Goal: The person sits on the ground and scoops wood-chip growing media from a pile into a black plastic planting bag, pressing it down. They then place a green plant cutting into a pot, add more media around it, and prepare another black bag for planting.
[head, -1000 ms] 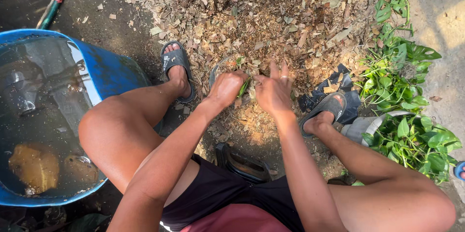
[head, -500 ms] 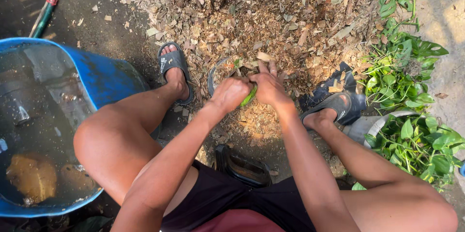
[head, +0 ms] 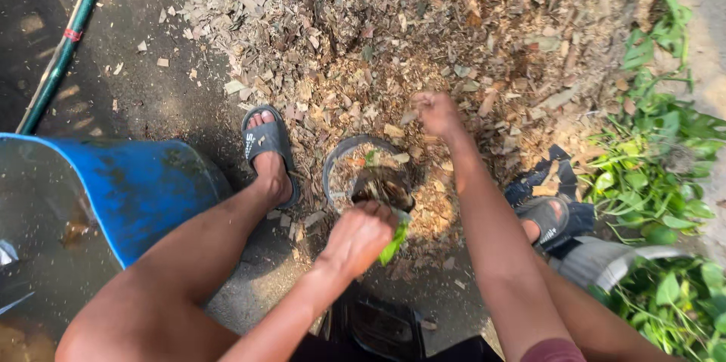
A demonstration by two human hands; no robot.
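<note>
- The left hand [head: 361, 235] is curled tight into a fist. It holds a green leaf [head: 393, 243] that pokes out at the bottom of the fist.
- The right hand [head: 437, 112] is stretched out past the left hand, over the pile of dry chips [head: 363, 37]. Its fingers are curled in. I cannot tell if it has anything in them.
- Between the two hands sits a small round pot [head: 340, 158] with a dark rim. Bits of chips and a little green are inside it. The left hand is just beside its near edge.
- A foot in a grey sandal [head: 266, 142] rests to the left of the pot, close to the left hand. The other foot, in a dark sandal [head: 546, 218], is to the right of the right arm.
- A big blue tub [head: 128, 188] stands far to the left of the left hand. A green pole [head: 64, 44] lies beyond it.
- A heap of green leafy plants [head: 658, 180] lies well to the right of the right arm.
- What could go wrong: the leaf is soft, so I think a tight squeeze could tear it.
- The pot is small and light-looking, and the left hand is right by it. A bump could tip it and spill what is inside.
- The chips look sharp and rough, so they could poke the bare right hand.
</note>
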